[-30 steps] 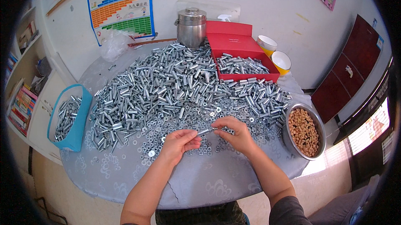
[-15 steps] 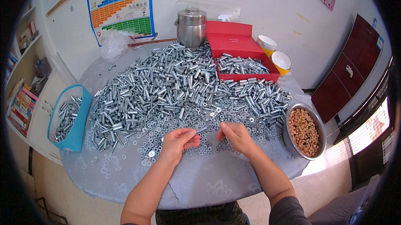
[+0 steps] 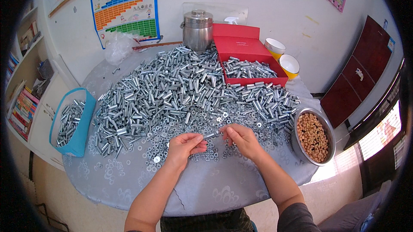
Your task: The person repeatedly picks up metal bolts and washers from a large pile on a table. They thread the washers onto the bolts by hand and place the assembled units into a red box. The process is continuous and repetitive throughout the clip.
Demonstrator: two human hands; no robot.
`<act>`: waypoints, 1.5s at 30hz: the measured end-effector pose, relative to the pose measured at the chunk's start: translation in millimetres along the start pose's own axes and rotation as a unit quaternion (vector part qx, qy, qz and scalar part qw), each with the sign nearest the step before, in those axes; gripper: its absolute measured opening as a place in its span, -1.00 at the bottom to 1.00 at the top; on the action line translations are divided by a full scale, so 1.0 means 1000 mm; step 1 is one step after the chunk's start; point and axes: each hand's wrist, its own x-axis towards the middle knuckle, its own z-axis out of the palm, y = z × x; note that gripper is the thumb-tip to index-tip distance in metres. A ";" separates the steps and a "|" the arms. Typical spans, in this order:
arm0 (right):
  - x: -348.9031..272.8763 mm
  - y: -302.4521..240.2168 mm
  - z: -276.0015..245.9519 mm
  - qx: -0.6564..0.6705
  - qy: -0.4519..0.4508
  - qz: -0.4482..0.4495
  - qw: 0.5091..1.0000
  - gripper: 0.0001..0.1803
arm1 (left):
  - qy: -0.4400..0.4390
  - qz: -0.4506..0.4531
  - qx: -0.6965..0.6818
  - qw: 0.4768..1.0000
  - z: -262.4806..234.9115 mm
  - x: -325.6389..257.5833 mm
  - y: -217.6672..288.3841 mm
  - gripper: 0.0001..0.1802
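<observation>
Over the near part of the table, my left hand [image 3: 184, 146] is closed, its thumb and fingertips pinching a silver metal bolt with a sleeve [image 3: 209, 136] that points to the right. My right hand [image 3: 240, 138] is at the bolt's free end, thumb and forefinger pressed together. Whatever small piece sits in those fingertips is too small to make out. Beneath both hands lie many loose washers and nuts [image 3: 211, 153]. Beyond them spreads a large heap of silver metal sleeves and bolts [image 3: 172, 83].
A blue box [image 3: 81, 135] of metal parts stands at the left, and a red lidded box [image 3: 258, 81] of them at the back. At the right is a steel bowl [image 3: 331, 146] of brown, nut-like pieces. A steel canister [image 3: 198, 32], yellow-white cups [image 3: 290, 63] and a plastic bag [image 3: 119, 49] stand behind.
My right hand has moved slightly left and away from me, bringing its fingertips to the bolt's free end. My left hand keeps its hold nearly in place.
</observation>
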 end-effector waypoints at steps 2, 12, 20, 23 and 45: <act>0.000 -0.009 0.004 -0.007 0.028 -0.039 0.999 -0.66 | -0.001 0.000 -0.003 1.000 -0.002 0.001 -0.001 -0.82; 0.001 0.004 0.000 -0.027 0.026 0.023 0.999 -0.58 | -0.005 0.009 0.011 1.000 -0.002 0.001 -0.002 -0.81; 0.002 -0.008 0.018 -0.116 0.077 -0.074 0.987 -0.73 | -0.018 0.033 0.042 0.998 -0.002 -0.001 -0.002 -0.82; -0.001 -0.022 0.019 -0.149 0.021 -0.061 0.987 -0.63 | -0.020 0.040 0.056 0.997 0.002 -0.001 -0.001 -0.84; 0.121 0.009 -0.134 0.063 0.313 0.017 0.948 -0.55 | -0.019 0.124 0.069 0.990 -0.007 0.006 0.001 -0.65</act>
